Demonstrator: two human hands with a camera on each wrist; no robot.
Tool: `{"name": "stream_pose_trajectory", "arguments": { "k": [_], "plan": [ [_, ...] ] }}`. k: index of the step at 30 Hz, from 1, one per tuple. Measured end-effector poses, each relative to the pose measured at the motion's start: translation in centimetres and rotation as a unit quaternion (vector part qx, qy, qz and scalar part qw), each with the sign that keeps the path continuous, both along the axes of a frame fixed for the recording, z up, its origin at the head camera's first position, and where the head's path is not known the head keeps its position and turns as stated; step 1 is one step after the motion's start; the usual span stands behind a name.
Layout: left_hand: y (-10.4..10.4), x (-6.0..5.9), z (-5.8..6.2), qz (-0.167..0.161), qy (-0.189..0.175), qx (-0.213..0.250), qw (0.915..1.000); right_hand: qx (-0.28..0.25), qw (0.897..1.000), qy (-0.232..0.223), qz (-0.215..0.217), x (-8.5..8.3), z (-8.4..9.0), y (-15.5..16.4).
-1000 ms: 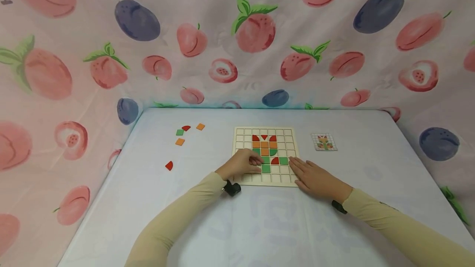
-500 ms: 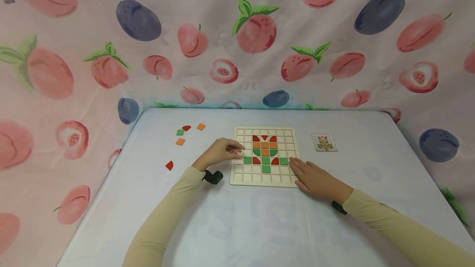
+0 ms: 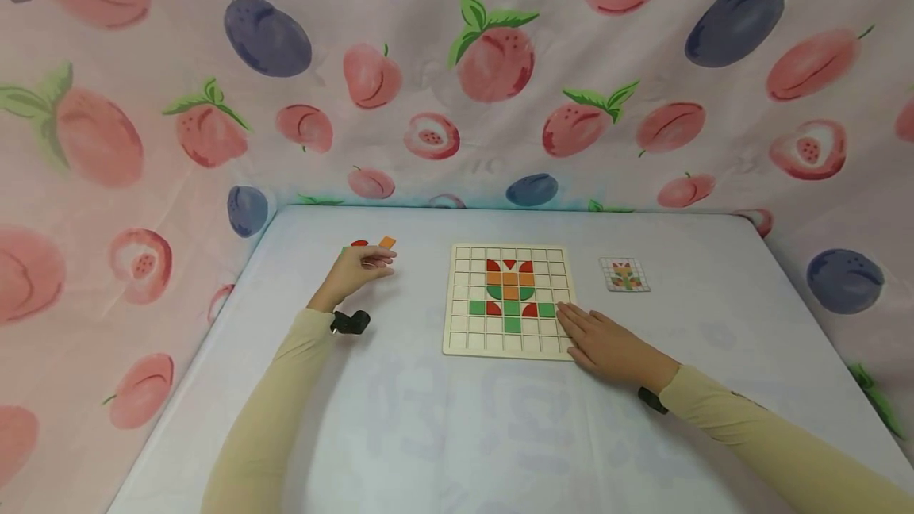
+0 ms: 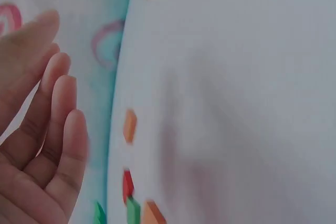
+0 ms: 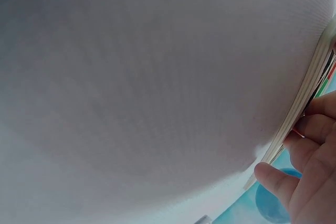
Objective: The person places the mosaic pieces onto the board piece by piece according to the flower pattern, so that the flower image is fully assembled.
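My left hand (image 3: 355,272) hovers over loose tiles at the table's left, fingers loosely bent and nothing held. Beyond it show an orange square tile (image 3: 388,242) and a red tile (image 3: 359,243); the hand and sleeve hide others. The left wrist view has a green tile (image 4: 133,211) and a second orange tile (image 4: 154,213) beside them. My right hand (image 3: 607,345) lies with straight fingers on the right edge of a pale wooden grid board (image 3: 471,339). Red, orange and green tiles on the board form a flower shape, with a green tile (image 3: 546,310) just beside the right fingertips.
A small pattern card (image 3: 624,274) with a printed flower lies on the table right of the board. The white-covered table (image 3: 457,427) meets a fruit-printed cloth (image 3: 457,173) at the back.
My left hand has left the board and moved left and away to the loose tiles, uncovering a red tile and green tiles on the board's left side. My right hand stays in place.
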State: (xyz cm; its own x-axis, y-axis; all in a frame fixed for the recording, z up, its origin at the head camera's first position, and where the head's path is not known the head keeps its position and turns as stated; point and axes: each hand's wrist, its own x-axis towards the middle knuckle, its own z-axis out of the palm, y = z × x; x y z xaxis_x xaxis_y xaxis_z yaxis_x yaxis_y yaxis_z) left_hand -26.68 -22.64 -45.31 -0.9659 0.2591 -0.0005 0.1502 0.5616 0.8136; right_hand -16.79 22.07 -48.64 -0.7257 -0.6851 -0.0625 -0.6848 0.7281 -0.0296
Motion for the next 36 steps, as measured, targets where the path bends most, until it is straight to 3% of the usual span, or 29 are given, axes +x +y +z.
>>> {"name": "stream_pose_trajectory", "arguments": {
  "k": [7, 14, 22, 30, 36],
  "plan": [
    [-4.4, -0.2, -0.9, 0.065, -0.018, -0.011, 0.9977, 0.0, 1.0, 0.007, 0.002, 0.0, -0.1, 0.0],
    [-6.9, -0.2, -1.6, 0.085, -0.034, -0.045, 0.9948, 0.0, 1.0, 0.011, 0.002, 0.0, -0.1, 0.1],
    [-7.7, -0.5, -2.6, 0.083, -0.051, -0.085, 0.9917, 0.002, 1.0, 0.012, 0.001, 0.0, -0.3, 0.1],
    [-7.6, -0.9, -3.1, 0.068, -0.03, -0.109, 0.9913, -0.002, 1.0, 0.013, 0.0, 0.1, -0.2, 0.0],
    [-7.5, -1.1, -3.2, 0.072, -0.051, -0.121, 0.9888, -0.002, 1.0, 0.013, 0.003, 0.1, 0.0, 0.0]
  ]
}}
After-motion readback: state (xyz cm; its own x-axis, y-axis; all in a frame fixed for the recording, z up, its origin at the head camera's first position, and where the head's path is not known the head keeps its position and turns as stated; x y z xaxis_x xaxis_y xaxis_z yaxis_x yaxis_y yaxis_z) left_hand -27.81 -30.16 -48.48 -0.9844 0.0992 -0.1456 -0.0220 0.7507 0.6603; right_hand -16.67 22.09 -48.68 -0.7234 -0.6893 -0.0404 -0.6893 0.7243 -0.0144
